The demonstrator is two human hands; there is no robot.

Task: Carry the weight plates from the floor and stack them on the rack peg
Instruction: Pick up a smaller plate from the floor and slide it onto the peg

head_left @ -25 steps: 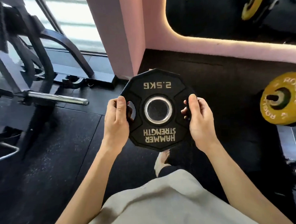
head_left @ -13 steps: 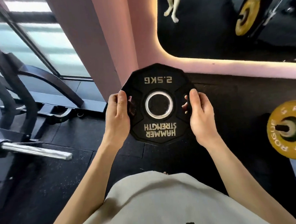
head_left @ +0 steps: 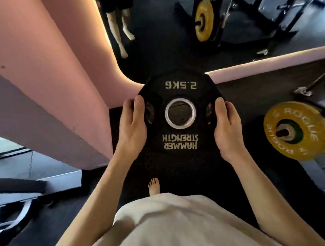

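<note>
Head view, black many-sided weight plate [head_left: 180,110] marked 2.5KG and HAMMER STRENGTH, steel-ringed centre hole, held in the air before the chest, left hand [head_left: 132,124] and right hand [head_left: 226,125] gripping its side handles, above the dark floor [head_left: 179,169].

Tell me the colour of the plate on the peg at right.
Yellow plate, with pale lettering, seen in the head view.

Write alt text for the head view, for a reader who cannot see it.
Both hands, left hand and right hand, grip a black 2.5 kg plate by its side cutouts, held above the black floor. A yellow plate sits on a peg to the right.
</note>
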